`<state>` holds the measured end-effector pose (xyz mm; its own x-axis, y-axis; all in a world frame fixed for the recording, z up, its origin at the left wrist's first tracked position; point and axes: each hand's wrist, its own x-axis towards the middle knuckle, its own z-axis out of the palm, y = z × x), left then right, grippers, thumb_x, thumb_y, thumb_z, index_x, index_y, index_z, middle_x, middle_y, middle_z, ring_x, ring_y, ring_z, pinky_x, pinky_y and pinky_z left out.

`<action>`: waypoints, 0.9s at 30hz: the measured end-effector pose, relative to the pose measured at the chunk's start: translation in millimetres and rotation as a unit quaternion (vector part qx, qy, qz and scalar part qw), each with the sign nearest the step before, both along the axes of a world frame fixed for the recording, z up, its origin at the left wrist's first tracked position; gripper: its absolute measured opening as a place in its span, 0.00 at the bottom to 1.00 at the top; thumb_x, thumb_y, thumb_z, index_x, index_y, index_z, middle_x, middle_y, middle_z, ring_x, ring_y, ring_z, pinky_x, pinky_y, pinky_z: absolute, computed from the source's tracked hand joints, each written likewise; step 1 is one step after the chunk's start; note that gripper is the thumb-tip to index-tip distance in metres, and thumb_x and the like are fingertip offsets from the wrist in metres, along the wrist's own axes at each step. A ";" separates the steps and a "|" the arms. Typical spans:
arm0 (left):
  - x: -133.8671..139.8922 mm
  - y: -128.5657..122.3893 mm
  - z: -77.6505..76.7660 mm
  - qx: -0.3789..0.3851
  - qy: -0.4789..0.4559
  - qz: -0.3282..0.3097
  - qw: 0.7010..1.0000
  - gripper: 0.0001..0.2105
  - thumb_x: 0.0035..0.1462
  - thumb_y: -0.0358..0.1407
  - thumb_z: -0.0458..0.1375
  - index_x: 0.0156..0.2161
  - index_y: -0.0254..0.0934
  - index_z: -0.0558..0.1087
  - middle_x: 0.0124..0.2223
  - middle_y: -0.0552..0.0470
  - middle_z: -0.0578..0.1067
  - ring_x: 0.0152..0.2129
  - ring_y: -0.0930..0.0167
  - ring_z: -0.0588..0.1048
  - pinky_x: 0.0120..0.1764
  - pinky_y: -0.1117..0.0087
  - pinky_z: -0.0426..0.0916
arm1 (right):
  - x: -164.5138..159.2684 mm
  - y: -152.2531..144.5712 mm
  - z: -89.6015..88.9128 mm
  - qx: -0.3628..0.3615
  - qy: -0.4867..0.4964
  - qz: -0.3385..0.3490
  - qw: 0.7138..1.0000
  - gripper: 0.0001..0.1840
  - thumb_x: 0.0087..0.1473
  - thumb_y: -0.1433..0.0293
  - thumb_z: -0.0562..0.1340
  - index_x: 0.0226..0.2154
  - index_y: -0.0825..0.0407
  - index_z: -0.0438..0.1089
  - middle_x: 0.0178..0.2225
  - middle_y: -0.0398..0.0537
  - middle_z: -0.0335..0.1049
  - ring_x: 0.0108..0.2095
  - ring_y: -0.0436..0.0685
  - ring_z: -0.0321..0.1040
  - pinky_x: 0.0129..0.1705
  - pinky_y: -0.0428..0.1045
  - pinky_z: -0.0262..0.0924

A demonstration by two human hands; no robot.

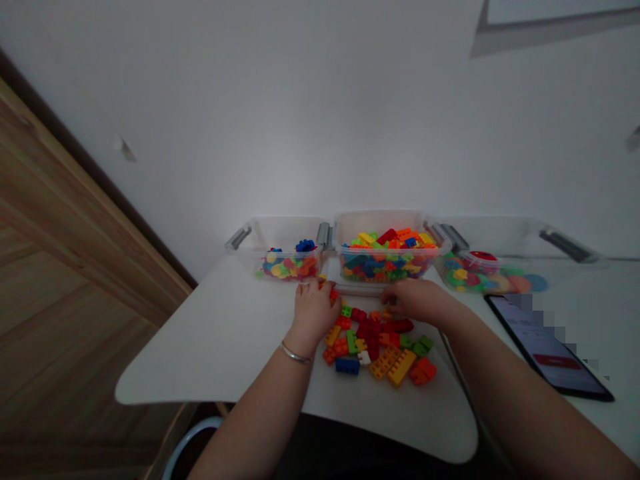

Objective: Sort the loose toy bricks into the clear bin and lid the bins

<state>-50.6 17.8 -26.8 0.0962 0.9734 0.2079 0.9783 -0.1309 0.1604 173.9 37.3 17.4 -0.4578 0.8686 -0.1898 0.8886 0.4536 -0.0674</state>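
Shows white table [215, 360], rounded front corners. Carries loose toy bricks [369, 328] mid-table, clear bins [390, 253] along the back. Bears a tablet [545, 359] on the adjoining white surface [620, 313] at right.

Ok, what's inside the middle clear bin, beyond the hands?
The middle bin holds a heap of toy bricks: yellow, red, orange, green and blue show on top, and more show through its clear front. Bricks buried deeper are covered, so I can't see them.
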 end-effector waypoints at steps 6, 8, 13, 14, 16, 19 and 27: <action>-0.9 0.8 -0.5 0.006 0.002 0.009 1.000 0.17 0.60 0.39 0.52 0.52 0.39 0.72 0.49 0.43 0.73 0.48 0.61 0.71 0.54 0.60 0.61 | 1.8 2.1 -2.5 0.022 0.001 -0.021 1.000 0.13 0.54 0.67 0.60 0.41 0.47 0.77 0.41 0.51 0.78 0.43 0.62 0.74 0.38 0.51 0.65; -1.1 1.1 -0.2 0.010 0.003 0.010 1.000 0.17 0.61 0.40 0.51 0.52 0.38 0.73 0.48 0.43 0.74 0.47 0.62 0.71 0.53 0.60 0.61 | 1.2 1.4 -2.7 0.019 0.003 -0.017 1.000 0.14 0.54 0.66 0.60 0.41 0.47 0.77 0.41 0.51 0.78 0.43 0.62 0.75 0.38 0.51 0.64; -2.3 1.6 -0.5 0.030 0.002 0.008 1.000 0.17 0.61 0.39 0.51 0.52 0.38 0.73 0.51 0.44 0.74 0.48 0.61 0.70 0.53 0.60 0.61 | -1.6 -0.5 -2.6 0.002 -0.008 -0.010 1.000 0.16 0.53 0.63 0.59 0.43 0.46 0.76 0.41 0.50 0.78 0.42 0.63 0.74 0.36 0.51 0.63; -2.4 1.6 -0.9 0.031 0.003 0.005 1.000 0.17 0.61 0.38 0.51 0.53 0.37 0.72 0.52 0.44 0.73 0.48 0.61 0.70 0.54 0.60 0.61 | -2.1 -0.7 -2.4 -0.003 -0.009 -0.010 1.000 0.16 0.53 0.62 0.59 0.43 0.46 0.76 0.40 0.50 0.78 0.41 0.62 0.74 0.35 0.51 0.63; -2.5 1.3 -1.6 0.025 0.008 0.001 1.000 0.18 0.61 0.39 0.52 0.54 0.38 0.71 0.53 0.44 0.73 0.49 0.61 0.69 0.54 0.59 0.60 | -3.1 -0.9 -2.1 -0.014 -0.007 -0.010 1.000 0.15 0.54 0.62 0.59 0.41 0.46 0.76 0.39 0.50 0.79 0.40 0.62 0.75 0.34 0.50 0.62; -2.3 1.1 -2.0 0.018 0.017 0.007 1.000 0.19 0.61 0.40 0.52 0.54 0.38 0.71 0.51 0.43 0.74 0.49 0.60 0.70 0.54 0.59 0.61 | -3.8 -0.2 -2.9 -0.018 -0.005 -0.010 1.000 0.14 0.54 0.64 0.59 0.40 0.46 0.77 0.38 0.50 0.79 0.38 0.61 0.75 0.33 0.50 0.61; -1.6 0.9 1.1 0.018 0.011 0.022 1.000 0.18 0.61 0.40 0.51 0.53 0.38 0.72 0.48 0.42 0.73 0.47 0.61 0.71 0.52 0.61 0.62 | -2.8 2.4 -5.0 0.022 -0.008 -0.015 1.000 0.12 0.55 0.65 0.59 0.38 0.49 0.77 0.38 0.52 0.78 0.40 0.62 0.75 0.34 0.50 0.62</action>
